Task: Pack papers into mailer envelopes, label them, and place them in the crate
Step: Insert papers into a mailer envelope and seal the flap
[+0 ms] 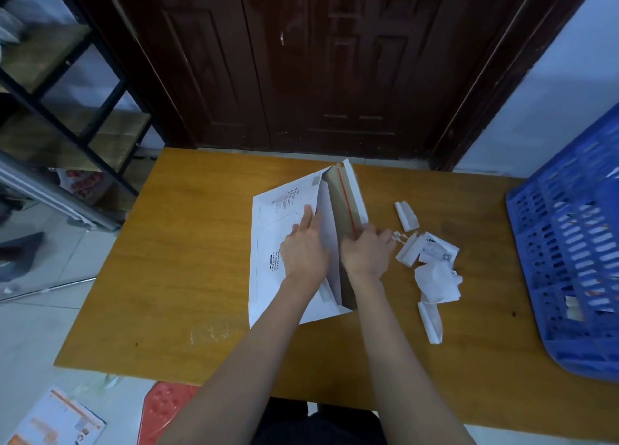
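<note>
A white mailer envelope [273,230] lies on the wooden table [174,260], its brown-lined flap [345,193] with a red tear strip folded open to the right. White paper [326,230] shows at the mouth. My left hand [303,250] lies flat on the envelope's front, fingers at the mouth's edge. My right hand [365,250] rests at the flap's near end, and its fingers seem to pinch the flap's edge. The blue plastic crate [569,243] stands tilted at the right.
Several crumpled paper scraps and peeled liner strips [432,263] lie right of the envelope. A dark wooden door [318,59] stands behind the table. A metal shelf [67,86] is at left. A red stool [164,407] and a printed leaflet [57,421] are on the floor.
</note>
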The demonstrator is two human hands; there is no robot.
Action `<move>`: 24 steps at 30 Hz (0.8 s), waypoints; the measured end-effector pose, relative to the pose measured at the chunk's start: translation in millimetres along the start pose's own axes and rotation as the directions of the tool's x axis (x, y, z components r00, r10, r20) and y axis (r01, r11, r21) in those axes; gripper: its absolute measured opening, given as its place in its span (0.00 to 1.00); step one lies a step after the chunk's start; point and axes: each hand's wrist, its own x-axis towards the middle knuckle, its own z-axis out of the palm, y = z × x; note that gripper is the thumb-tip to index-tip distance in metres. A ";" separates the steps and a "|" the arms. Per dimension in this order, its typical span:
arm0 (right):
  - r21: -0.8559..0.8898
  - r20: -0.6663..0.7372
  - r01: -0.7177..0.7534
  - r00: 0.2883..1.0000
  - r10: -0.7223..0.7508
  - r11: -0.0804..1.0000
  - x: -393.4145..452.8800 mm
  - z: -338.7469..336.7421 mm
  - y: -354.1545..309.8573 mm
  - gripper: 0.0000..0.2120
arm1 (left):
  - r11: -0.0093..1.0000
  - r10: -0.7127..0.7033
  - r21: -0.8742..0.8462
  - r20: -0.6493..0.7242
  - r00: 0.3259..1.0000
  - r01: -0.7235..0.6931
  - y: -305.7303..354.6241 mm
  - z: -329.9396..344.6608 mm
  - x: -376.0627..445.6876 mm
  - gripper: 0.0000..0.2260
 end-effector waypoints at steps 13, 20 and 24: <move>0.140 0.039 -0.189 0.982 0.185 0.972 10.8 5.4 58.0 0.19 | 0.923 0.099 -0.385 0.214 0.972 -0.009 -14.7 60.3 -6.7 0.17; 0.055 -0.081 -0.082 0.993 0.086 0.995 16.5 17.0 76.0 0.17 | 0.994 -0.103 0.085 0.482 0.870 0.071 -39.8 80.8 -18.1 0.30; 0.054 -0.125 -0.010 0.992 0.017 0.998 20.0 26.3 78.7 0.19 | 0.978 -0.141 0.205 0.504 0.852 0.041 -22.0 73.4 -19.8 0.27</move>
